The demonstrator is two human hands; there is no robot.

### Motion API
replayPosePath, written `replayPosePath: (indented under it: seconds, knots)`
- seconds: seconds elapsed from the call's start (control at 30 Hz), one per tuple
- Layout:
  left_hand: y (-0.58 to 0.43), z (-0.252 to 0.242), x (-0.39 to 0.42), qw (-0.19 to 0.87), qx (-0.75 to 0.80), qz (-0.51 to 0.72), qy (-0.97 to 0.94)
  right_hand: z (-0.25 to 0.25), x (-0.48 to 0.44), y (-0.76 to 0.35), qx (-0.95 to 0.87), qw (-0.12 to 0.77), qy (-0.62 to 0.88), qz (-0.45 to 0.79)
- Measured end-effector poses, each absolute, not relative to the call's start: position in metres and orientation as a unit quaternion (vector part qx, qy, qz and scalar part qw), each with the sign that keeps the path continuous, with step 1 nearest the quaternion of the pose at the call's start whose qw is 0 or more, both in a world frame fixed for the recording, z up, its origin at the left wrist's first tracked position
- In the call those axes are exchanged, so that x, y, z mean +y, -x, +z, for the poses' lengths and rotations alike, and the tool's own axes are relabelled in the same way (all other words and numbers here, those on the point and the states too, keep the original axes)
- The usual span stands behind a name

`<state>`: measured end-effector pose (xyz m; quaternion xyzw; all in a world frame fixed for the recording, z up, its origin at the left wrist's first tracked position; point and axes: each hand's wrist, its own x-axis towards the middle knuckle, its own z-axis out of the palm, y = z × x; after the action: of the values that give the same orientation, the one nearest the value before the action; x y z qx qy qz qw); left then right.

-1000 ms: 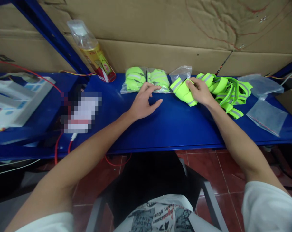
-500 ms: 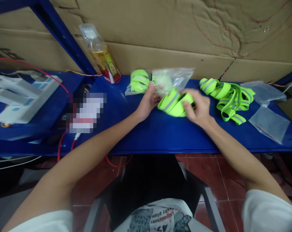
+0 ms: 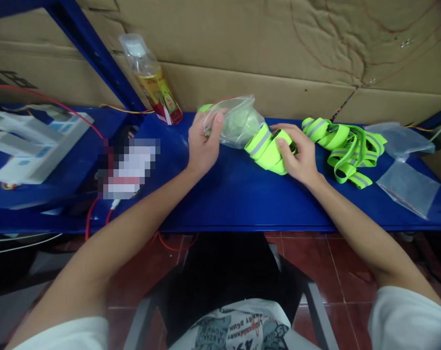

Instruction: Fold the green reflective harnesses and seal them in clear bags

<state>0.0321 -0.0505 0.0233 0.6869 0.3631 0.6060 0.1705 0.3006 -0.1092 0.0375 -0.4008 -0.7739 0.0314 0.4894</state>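
Note:
My left hand [image 3: 202, 142] pinches the upper edge of a clear plastic bag [image 3: 235, 122] and holds it up above the blue bench [image 3: 238, 194]. My right hand [image 3: 296, 154] grips a folded neon-green reflective band [image 3: 266, 148] whose end sits at the bag's mouth. Behind the bag, a bagged green band [image 3: 204, 108] is mostly hidden. A loose pile of green reflective bands [image 3: 346, 146] lies just right of my right hand.
A plastic bottle with a yellow-red label [image 3: 152, 80] leans against the cardboard wall at the back. Two clear bags [image 3: 406, 187] lie at the right end of the bench. White boxes [image 3: 34, 141] and red wires [image 3: 96, 214] sit on the left.
My left hand left the bench, took a clear bag and lifted it. My right hand pulled one folded band out of the pile leftward and brought it to the bag's mouth.

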Motion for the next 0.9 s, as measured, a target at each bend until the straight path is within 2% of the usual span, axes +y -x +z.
replayPosePath:
  seconds: [0.13,0.27,0.5,0.73,0.9]
  knots:
    - [-0.025,0.034,-0.066,-0.016,0.323,0.621,-0.714,0.037,-0.109,-0.29,-0.704,0.567,0.41,0.121]
    - [-0.022,0.036,-0.074,-0.065,0.338,0.557,-0.756,0.036,-0.116,-0.276,-0.705,0.557,0.394,0.194]
    - [-0.027,0.014,-0.055,0.0,0.393,0.404,-0.826,0.026,-0.115,-0.278,-0.765,0.449,0.397,0.235]
    - [-0.037,0.012,-0.062,0.03,0.394,0.441,-0.806,0.024,-0.11,-0.282,-0.751,0.441,0.432,0.237]
    - [-0.038,0.012,-0.061,0.025,0.389,0.475,-0.789,0.02,-0.108,-0.276,-0.719,0.484,0.455,0.205]
